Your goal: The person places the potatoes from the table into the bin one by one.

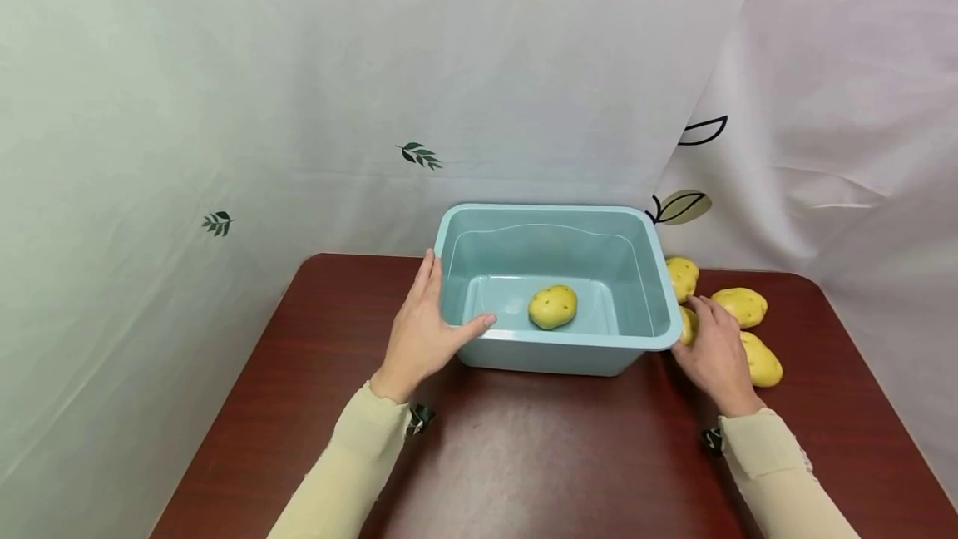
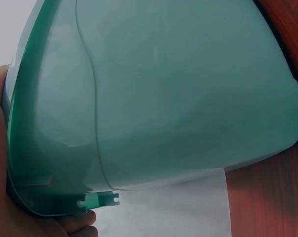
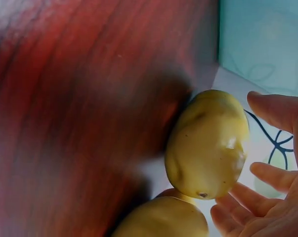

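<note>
A light blue-green plastic bin [image 1: 554, 356] stands on the table with one yellow potato [image 1: 553, 307] on its floor. My left hand [image 1: 425, 327] rests against the bin's front left corner, its thumb lying over the front rim and its fingers extended along the left side. To the right of the bin, my right hand [image 1: 717, 348] reaches over a potato [image 3: 208, 145] that lies close beside the bin wall. In the right wrist view the fingers and thumb are spread around that potato, with a gap on the thumb side. A second potato [image 3: 163, 219] lies just below it there.
More potatoes lie around the right hand: one behind [image 1: 682, 278], one at the back right [image 1: 739, 306] and one to the right [image 1: 762, 360]. The dark red-brown table [image 1: 539, 447] backs onto a pale cloth [image 1: 554, 90] with leaf prints.
</note>
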`<state>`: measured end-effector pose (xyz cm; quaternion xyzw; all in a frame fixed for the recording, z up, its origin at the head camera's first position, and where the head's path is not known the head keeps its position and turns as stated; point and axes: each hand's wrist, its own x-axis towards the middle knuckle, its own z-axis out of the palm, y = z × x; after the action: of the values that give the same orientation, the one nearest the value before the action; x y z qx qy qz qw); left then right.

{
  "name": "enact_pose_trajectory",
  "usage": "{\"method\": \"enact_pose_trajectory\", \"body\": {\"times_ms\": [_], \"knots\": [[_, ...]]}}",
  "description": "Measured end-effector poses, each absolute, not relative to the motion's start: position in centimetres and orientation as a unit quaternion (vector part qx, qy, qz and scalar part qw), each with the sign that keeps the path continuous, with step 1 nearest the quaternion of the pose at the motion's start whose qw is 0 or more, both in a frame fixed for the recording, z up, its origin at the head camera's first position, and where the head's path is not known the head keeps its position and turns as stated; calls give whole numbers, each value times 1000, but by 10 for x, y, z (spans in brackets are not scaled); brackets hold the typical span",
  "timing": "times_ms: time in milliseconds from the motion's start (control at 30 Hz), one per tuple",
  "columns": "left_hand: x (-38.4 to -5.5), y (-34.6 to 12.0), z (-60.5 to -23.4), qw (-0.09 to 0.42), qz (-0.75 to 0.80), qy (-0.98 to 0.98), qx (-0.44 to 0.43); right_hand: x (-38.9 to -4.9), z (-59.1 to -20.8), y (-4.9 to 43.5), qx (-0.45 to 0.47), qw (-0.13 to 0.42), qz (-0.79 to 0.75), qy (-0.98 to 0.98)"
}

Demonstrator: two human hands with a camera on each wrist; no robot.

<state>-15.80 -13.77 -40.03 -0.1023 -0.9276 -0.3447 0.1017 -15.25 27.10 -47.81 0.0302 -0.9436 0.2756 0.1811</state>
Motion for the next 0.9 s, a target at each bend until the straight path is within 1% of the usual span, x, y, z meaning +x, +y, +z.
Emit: {"method": "enact_pose_trajectory", "body": {"times_ms": [167, 400, 567, 900], "knots": [[-158, -137, -399, 103, -348, -926, -103, -155, -480, 270, 44, 195, 272, -941], [-156, -137, -398, 101, -347, -927, -103, -156, -484, 268, 53, 194, 272, -941], [-156, -138, -399, 104, -344, -927, -105, -155, -489, 267, 65, 203, 264, -941], [-157, -138, -400, 106, -347, -926, -105, -153, -490, 267, 63, 174, 243, -952]]}}
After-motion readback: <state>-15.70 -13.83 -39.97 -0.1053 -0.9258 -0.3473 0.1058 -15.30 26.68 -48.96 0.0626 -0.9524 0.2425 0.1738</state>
